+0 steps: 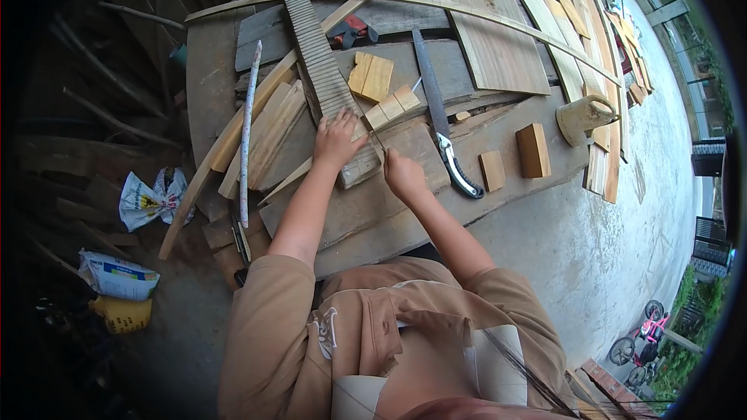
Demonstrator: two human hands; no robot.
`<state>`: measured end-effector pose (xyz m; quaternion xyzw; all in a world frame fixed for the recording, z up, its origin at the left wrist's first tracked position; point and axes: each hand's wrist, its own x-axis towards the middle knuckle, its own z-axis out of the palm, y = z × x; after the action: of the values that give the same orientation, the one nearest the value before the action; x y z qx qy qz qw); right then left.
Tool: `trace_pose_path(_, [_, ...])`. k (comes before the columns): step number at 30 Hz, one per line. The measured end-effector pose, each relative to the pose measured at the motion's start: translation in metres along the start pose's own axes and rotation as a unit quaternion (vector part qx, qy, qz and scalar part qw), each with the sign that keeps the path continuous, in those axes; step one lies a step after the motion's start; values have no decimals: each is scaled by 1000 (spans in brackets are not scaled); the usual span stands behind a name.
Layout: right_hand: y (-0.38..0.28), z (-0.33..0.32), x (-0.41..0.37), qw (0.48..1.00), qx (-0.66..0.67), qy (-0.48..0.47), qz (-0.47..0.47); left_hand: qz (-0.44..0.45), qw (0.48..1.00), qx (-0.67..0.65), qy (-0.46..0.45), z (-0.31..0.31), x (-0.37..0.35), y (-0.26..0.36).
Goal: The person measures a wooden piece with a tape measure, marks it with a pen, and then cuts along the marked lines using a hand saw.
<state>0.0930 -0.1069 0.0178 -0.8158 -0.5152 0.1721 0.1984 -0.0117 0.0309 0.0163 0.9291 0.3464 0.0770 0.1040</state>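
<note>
A long narrow wooden strip with many crosswise grooves (315, 50) slants across the workbench toward me. My left hand (337, 140) lies on its near part, fingers spread over the grooves and thumb out to the right. Just right of it, my right hand (405, 176) is closed around a thin dark tool (377, 140). The tool's far end reaches the strip's right edge near my left thumb; its exact kind is too small to tell. A small wooden block with cut lines (392, 107) and a yellowish block (370, 76) lie beyond my hands.
A handsaw (432, 85) lies to the right, near two small blocks (533, 151) and a plastic jug (576, 120). A red-and-black clamp-like tool (352, 32) sits farther back. Wide boards (490, 27) and a long thin slat (467, 6) cover the far side. Bags (120, 274) stand at left.
</note>
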Motion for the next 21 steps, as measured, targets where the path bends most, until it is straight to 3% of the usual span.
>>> trace_pose_path(4, [24,-17,-82,997,-24,-59,42,-9,1000,-9,-11,0,2,0])
trace_pose_path(7, [21,-26,-88,998,-3,-53,41,-3,1000,6,-8,5,-2,-3])
trace_pose_path(13, [-8,-14,23,999,1,-50,18,6,999,31,27,7,0,0])
trace_pose_path(16, [-13,-3,30,998,19,-49,23,3,999,31,35,12,-2,-3])
trace_pose_path(21, [21,-9,-63,998,-27,-45,29,4,1000,18,25,10,-1,-2])
